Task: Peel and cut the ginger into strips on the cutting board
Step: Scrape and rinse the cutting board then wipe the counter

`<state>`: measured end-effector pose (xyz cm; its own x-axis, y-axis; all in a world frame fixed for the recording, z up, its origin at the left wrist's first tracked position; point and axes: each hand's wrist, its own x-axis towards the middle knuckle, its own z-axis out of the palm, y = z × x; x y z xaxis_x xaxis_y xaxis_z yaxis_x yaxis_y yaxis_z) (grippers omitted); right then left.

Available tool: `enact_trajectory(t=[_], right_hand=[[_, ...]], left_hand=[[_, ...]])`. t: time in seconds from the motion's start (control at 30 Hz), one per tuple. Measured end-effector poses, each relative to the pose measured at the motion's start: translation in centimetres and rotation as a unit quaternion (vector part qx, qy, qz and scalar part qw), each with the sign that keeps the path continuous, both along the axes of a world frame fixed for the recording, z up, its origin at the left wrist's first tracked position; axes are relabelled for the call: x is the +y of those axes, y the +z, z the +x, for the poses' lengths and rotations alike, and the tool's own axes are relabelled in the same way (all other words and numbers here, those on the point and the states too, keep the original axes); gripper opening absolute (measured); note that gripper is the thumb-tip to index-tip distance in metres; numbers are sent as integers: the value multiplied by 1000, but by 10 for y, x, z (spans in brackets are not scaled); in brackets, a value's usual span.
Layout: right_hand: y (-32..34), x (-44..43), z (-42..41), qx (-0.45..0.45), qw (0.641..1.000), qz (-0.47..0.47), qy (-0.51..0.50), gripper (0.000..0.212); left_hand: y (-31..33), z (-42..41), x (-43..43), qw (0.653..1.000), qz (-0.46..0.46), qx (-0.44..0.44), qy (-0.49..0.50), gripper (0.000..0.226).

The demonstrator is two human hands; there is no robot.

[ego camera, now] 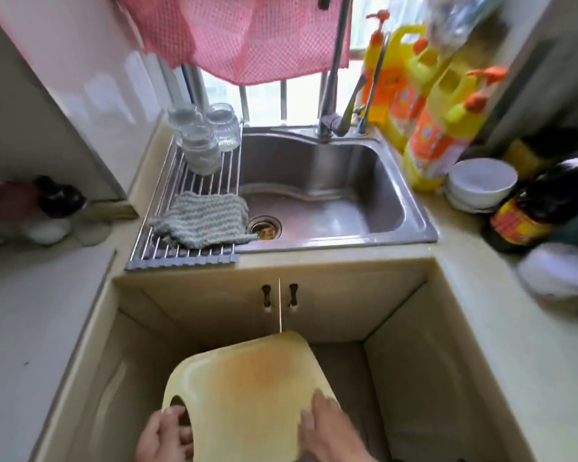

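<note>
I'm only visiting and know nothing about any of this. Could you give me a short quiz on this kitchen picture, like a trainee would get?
1. True or false: ginger lies on the cutting board.
2. Where does the striped cloth lie? A) on the cutting board B) on the drying rack C) on the floor
3. Fill in: the left hand grips the board at its ____ hole.

Key: 1 false; 2 B; 3 handle.
</note>
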<state>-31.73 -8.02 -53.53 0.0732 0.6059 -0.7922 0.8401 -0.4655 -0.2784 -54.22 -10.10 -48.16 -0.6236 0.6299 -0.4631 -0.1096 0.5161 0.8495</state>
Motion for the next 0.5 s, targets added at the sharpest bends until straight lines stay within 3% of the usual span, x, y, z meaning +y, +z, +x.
enact_trajectory(t=[0.23, 0.5], right_hand=[[107, -23, 64, 26, 984, 117, -130, 76], [185, -59, 93, 92, 938, 191, -274, 57]], left_hand=[[82, -5, 5, 990, 36, -68, -119, 26], [140, 12, -1, 984, 36, -65, -164, 24]])
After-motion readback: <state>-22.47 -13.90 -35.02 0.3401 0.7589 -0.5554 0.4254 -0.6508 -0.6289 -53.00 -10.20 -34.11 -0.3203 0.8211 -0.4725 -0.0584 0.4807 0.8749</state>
